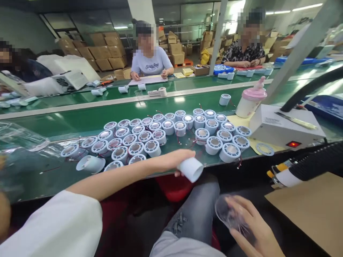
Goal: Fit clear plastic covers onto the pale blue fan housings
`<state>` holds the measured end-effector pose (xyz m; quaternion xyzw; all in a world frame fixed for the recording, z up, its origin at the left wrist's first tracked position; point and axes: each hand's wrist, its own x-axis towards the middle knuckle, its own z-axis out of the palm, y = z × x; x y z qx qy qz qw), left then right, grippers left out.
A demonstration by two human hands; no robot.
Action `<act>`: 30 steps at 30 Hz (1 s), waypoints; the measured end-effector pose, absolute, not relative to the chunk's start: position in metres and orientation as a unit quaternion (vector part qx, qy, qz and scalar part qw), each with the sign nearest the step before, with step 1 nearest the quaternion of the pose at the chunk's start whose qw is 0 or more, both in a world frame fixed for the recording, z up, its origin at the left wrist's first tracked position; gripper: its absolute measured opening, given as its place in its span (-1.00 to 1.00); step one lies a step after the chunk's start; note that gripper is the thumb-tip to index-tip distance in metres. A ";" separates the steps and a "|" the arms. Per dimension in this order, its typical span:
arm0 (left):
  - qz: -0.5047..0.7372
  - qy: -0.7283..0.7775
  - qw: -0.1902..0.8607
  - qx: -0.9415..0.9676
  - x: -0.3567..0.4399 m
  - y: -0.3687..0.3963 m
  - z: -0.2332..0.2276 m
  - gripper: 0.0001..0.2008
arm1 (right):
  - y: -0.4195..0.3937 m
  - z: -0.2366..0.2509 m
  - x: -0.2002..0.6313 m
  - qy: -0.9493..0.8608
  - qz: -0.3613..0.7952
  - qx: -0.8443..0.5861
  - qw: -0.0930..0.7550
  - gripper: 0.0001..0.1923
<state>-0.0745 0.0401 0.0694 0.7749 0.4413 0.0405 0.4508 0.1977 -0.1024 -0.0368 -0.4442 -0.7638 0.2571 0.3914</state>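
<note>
My left hand (pixel 180 159) is closed around a light blue plastic cylinder (pixel 192 170), its open end tilted towards the lower right. It is held just over the near table edge. Lower right, above my lap, my right hand (pixel 250 221) has its fingers wrapped round a clear plastic cup (pixel 227 212), which is partly blurred. Beyond my left arm stand many light blue round housings (pixel 151 147) with slotted rims, silvery discs in the middle and thin red and black wires. One hollow blue cylinder (pixel 91 164) lies on its side at the near left.
A white box with a lit red switch (pixel 286 125) stands right, tweezers on top, beside a pink-lidded bottle (pixel 250 100). Clear plastic packaging (pixel 21 137) lies left. Brown cardboard (pixel 308 210) is at lower right. Co-workers sit across the green conveyor (pixel 112 105).
</note>
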 end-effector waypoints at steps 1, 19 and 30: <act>0.019 0.425 0.492 0.759 -0.065 0.029 0.062 -0.47 | -0.096 -0.028 0.191 -0.792 0.184 -0.450 0.370 -0.52; 0.220 0.321 0.439 0.810 -0.025 -0.006 0.001 -0.35 | -0.080 0.003 0.184 -0.617 0.408 -0.541 0.400 -0.77; 0.187 0.303 0.666 0.656 -0.021 -0.010 0.003 -0.26 | -0.075 -0.009 0.200 -0.388 0.597 -0.468 0.524 -0.84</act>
